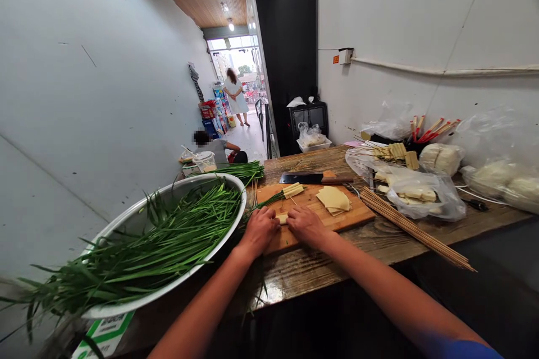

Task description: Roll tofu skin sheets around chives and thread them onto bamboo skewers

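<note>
Both hands are on a pale yellow tofu-sheet roll [282, 219] lying on the wooden cutting board [357, 219]. My left hand [261, 229] grips its left end with curled fingers. At the other end, my right hand [306, 226] has its fingers closed on the roll. Just beyond them lie finished-looking rolls [293, 190] with green chives [272, 199] sticking out to the left. A stack of square tofu sheets [333, 199] rests on the board to the right. Behind it, a cleaver [301, 178] with a wooden handle lies across the board's far edge.
A large metal basin [242, 196] heaped with chives [168, 241] stands left. Right are bamboo skewers [416, 229], a plastic bag of tofu pieces [415, 193] and more clear bags [501, 179]. One person [217, 148] sits beyond the table; another [236, 95] stands near the doorway.
</note>
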Tool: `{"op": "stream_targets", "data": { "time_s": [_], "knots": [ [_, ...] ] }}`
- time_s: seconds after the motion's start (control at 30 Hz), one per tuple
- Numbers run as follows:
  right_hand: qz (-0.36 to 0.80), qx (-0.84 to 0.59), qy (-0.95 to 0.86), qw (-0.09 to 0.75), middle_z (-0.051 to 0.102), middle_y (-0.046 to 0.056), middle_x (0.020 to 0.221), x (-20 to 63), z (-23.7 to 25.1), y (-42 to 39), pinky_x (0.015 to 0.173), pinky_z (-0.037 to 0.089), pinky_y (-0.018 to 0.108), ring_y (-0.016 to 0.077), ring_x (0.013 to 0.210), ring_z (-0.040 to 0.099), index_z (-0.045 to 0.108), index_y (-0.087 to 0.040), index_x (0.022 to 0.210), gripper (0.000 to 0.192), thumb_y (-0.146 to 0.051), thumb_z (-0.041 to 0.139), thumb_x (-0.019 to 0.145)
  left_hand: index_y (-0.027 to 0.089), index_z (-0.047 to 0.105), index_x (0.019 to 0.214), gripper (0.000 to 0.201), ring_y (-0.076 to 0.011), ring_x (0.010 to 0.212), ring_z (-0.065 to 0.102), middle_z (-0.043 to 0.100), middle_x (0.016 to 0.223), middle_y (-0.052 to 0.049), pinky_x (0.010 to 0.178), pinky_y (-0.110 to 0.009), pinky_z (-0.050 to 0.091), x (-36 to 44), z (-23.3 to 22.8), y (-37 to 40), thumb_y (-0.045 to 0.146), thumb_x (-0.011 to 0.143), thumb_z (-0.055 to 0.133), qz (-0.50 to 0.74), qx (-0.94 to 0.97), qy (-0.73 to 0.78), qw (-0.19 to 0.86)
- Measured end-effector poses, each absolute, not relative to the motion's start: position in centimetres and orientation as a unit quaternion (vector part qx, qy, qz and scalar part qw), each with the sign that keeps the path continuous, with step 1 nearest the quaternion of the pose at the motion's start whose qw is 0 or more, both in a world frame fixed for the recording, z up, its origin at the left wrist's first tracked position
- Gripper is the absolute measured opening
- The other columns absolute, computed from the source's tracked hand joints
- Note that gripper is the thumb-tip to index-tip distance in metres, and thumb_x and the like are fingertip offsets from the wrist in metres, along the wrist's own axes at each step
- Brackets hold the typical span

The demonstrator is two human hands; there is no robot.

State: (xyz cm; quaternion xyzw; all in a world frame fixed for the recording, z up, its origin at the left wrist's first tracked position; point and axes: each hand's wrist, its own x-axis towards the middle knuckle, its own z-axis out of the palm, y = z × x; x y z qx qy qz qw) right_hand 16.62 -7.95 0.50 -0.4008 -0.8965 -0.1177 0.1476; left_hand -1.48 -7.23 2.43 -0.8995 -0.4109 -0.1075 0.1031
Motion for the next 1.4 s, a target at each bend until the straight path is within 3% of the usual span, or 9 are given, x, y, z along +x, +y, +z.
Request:
{"op": "stream_targets", "data": {
  "time_s": [0.1,0.27,0.37,0.63,0.93,1.13,1.3,1.4],
  "knots": [
    [-0.098,-0.422,-0.891,0.135,0.058,0.009,0.090,16.9,0.9,-7.6,0.073,0.036,0.030,0.0195,0.090,0.048,0.064,-0.014,0.083,0.021,-0.020,0.045,0.088,0.016,0.065,0.070,0.023,-0.0190,0.082,0.048,0.058,0.079,-0.007,0.071,-0.031,0.032,-1.0,2.7,-6.9,0.024,0.085,0.049,-0.093,-0.891,-0.433,0.095],
    [-0.061,-0.425,-0.899,0.084,0.060,0.009,0.089,17.1,2.1,-6.4,0.074,0.036,0.030,0.0189,0.087,0.050,0.066,-0.015,0.085,0.024,-0.022,0.044,0.088,0.016,0.066,0.081,0.019,-0.0169,0.074,0.051,0.062,0.074,-0.006,0.069,-0.029,0.034,-1.0,2.5,-6.5,0.021,0.086,0.048,-0.090,-0.887,-0.446,0.079],
    [-0.073,-0.428,-0.898,0.073,0.060,0.010,0.090,16.8,2.4,-6.1,0.075,0.036,0.031,0.0203,0.087,0.051,0.066,-0.013,0.084,0.023,-0.019,0.043,0.087,0.017,0.066,0.073,0.022,-0.0171,0.075,0.052,0.064,0.073,-0.005,0.069,-0.028,0.034,-1.2,2.3,-5.9,0.019,0.085,0.048,-0.100,-0.892,-0.435,0.075],
    [-0.144,-0.394,-0.899,0.129,0.058,0.010,0.094,16.5,1.5,-7.3,0.081,0.036,0.034,0.0203,0.093,0.049,0.060,-0.012,0.096,0.027,-0.017,0.035,0.091,0.015,0.068,0.067,0.026,-0.0146,0.070,0.054,0.063,0.069,-0.006,0.068,-0.025,0.039,-1.1,1.7,-3.1,0.016,0.082,0.047,-0.165,-0.892,-0.421,-0.007],
    [-0.050,-0.410,-0.907,0.080,0.060,0.009,0.099,16.9,3.1,-5.7,0.087,0.035,0.032,0.0200,0.098,0.050,0.064,-0.016,0.094,0.026,-0.021,0.039,0.090,0.020,0.072,0.083,0.023,-0.0143,0.073,0.058,0.068,0.079,-0.005,0.068,-0.024,0.043,-2.6,-0.1,-3.5,0.024,0.085,0.049,-0.247,-0.888,-0.387,-0.027],
    [0.002,-0.597,-0.794,0.112,0.061,0.016,0.101,18.6,3.0,-7.1,0.080,0.041,0.030,0.0243,0.096,0.055,0.062,-0.009,0.099,0.030,-0.031,0.050,0.082,0.019,0.072,0.086,0.024,-0.0134,0.071,0.058,0.065,0.081,-0.006,0.063,-0.022,0.042,-2.7,0.1,-3.5,0.025,0.084,0.050,-0.263,-0.872,-0.410,-0.035],
    [0.078,-0.651,-0.747,0.113,0.063,0.021,0.101,18.1,2.7,-6.7,0.077,0.042,0.030,0.0275,0.096,0.057,0.065,-0.005,0.095,0.025,-0.017,0.053,0.077,0.019,0.073,0.084,0.023,-0.0141,0.072,0.057,0.066,0.080,-0.006,0.065,-0.023,0.042,-2.6,0.0,-3.5,0.023,0.083,0.051,-0.276,-0.871,-0.406,-0.025],
    [0.118,-0.667,-0.721,0.143,0.066,0.019,0.090,17.8,2.7,-5.2,0.067,0.043,0.027,0.0244,0.084,0.061,0.067,-0.006,0.087,0.023,-0.019,0.053,0.076,0.021,0.073,0.083,0.021,-0.0145,0.072,0.056,0.065,0.078,-0.006,0.066,-0.024,0.041,-2.7,-0.2,-3.7,0.023,0.083,0.052,-0.286,-0.871,-0.399,0.001]
  ]
}}
